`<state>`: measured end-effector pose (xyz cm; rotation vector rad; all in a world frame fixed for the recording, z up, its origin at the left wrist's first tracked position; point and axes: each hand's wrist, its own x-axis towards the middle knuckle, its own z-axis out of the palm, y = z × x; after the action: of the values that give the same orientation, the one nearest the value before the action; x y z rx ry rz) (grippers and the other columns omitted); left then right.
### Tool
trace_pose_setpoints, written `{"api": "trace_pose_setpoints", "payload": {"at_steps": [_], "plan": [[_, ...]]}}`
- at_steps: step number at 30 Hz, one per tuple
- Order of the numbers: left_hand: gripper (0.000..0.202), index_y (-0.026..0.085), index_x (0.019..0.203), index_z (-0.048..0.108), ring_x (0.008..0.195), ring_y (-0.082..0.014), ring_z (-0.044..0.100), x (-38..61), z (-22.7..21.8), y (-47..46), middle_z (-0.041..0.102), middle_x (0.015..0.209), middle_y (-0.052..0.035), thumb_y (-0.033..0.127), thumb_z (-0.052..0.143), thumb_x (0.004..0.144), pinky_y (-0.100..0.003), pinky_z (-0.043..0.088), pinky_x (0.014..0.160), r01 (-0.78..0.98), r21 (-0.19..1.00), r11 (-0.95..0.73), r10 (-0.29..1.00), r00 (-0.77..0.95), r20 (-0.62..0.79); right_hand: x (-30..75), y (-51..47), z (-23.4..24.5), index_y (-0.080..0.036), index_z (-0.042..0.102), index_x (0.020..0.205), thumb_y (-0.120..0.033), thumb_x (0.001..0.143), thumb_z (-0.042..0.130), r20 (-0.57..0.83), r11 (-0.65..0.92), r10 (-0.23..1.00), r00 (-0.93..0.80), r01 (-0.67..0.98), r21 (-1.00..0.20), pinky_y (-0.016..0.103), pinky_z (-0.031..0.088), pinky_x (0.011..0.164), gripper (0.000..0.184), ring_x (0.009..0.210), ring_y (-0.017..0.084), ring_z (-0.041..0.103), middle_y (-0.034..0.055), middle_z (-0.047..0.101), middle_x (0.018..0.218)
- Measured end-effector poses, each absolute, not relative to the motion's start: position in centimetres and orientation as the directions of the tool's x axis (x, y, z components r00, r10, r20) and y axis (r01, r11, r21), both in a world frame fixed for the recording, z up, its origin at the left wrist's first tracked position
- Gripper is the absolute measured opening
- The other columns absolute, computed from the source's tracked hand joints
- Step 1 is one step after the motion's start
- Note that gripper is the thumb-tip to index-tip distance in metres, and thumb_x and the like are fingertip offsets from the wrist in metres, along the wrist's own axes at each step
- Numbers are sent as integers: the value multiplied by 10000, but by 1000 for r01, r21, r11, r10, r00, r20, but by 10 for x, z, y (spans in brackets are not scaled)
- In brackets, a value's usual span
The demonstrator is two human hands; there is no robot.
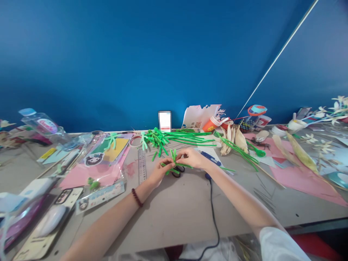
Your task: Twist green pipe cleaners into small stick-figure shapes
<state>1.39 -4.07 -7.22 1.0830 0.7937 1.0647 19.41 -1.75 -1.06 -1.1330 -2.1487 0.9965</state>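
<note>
Mid-desk — left hand (160, 174), right hand (193, 158) fingers pinch green pipe cleaners (174, 156) over scissors (178, 172).

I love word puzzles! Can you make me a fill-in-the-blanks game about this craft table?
The left hand and right hand pinch a bent fuzzy pipe cleaner coloured ____.
The dark red bead bracelet circles the ____ wrist.
The plain wall behind the grey table is painted ____.
Missing words: green, left, blue.
</note>
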Motion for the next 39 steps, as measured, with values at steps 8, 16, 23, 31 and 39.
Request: {"api": "trace_pose_setpoints", "payload": {"at_steps": [8, 16, 23, 31, 39], "plan": [[242, 151, 777, 664, 630, -96, 564, 14, -77, -32, 615, 679, -3, 274, 778, 604, -195, 440, 566, -489, 838, 241, 961, 240, -136, 189, -16, -21, -170, 679, 794, -362, 754, 589, 68, 241, 919, -388, 416, -877, 238, 404, 618, 216, 684, 137, 563, 22, 666, 781], [240, 149, 750, 672, 658, -107, 591, 15, -77, -33, 635, 697, -6, 257, 795, 574, -203, 483, 581, -481, 849, 218, 973, 175, -150, 183, -18, -27, -159, 644, 720, -335, 725, 614, 52, 198, 937, -345, 402, -894, 211, 360, 523, 179, 573, 105, 494, -7, 594, 653], [246, 142, 725, 683, 659, -109, 598, 15, -78, -32, 648, 732, -13, 271, 803, 555, -223, 508, 623, -456, 870, 189, 981, 129, -146, 173, -31, -28, -202, 663, 714, -162, 752, 569, 355, 497, 867, -349, 646, -579, 243, 383, 630, 110, 725, 152, 549, 30, 613, 756], [249, 143, 655, 661, 605, -92, 555, 15, -73, -33, 600, 664, 6, 302, 808, 532, -213, 489, 568, -402, 897, 184, 980, 147, -135, 173, -32, -26, -211, 665, 741, -127, 745, 560, 357, 543, 839, -411, 678, -495, 257, 388, 667, 134, 821, 185, 563, 39, 632, 788], [216, 138, 644, 646, 589, -82, 517, 11, -71, -31, 559, 626, 9, 284, 786, 571, -205, 470, 575, -360, 901, 241, 944, 302, -132, 182, -27, -17, -197, 661, 747, -190, 771, 595, 254, 492, 863, -437, 611, -620, 246, 374, 618, 70, 697, 150, 568, 21, 658, 754]]}}
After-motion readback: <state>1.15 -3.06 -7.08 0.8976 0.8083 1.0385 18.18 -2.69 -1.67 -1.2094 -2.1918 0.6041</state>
